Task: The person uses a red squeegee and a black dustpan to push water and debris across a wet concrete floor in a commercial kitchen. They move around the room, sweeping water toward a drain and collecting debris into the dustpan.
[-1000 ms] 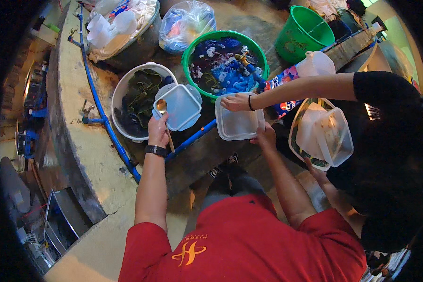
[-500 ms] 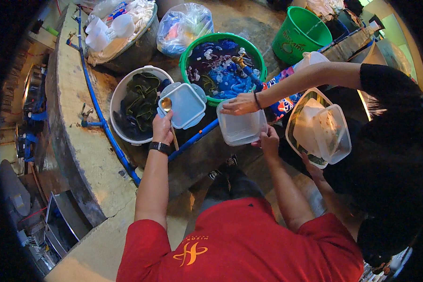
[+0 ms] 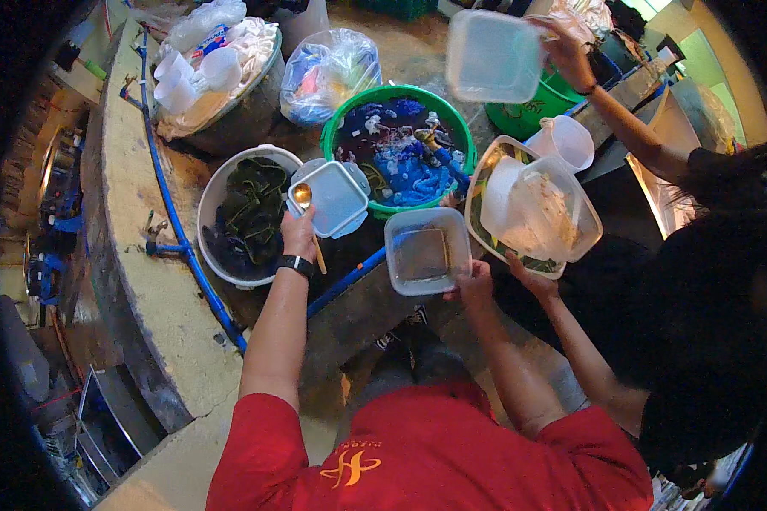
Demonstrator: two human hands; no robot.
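Observation:
My left hand (image 3: 298,232) is closed on a pale square plastic lid (image 3: 341,200) together with a spoon (image 3: 302,194) that has a gold bowl and a light handle. Gripped by its near right corner in my right hand (image 3: 475,285) is a clear square plastic container (image 3: 426,285), with nothing visible inside. Just right of it, a co-worker's hand (image 3: 533,277) supports a larger translucent tub (image 3: 585,247) with pale contents. Their other hand (image 3: 568,53) holds up a translucent square container (image 3: 493,60) at the upper right.
Beyond my left hand stands a white pail (image 3: 209,204) with dark wet cloth. A green basin (image 3: 325,140) holds dark water and clothes. A blue pipe (image 3: 192,255) runs along the concrete ledge. Behind are a clear plastic bag (image 3: 332,77), a green bucket (image 3: 520,117) and a white dipper (image 3: 567,143).
The co-worker's hand has left the container at my right hand and risen to the upper right with a translucent container. Their tub has moved left and away; my container has shifted slightly nearer.

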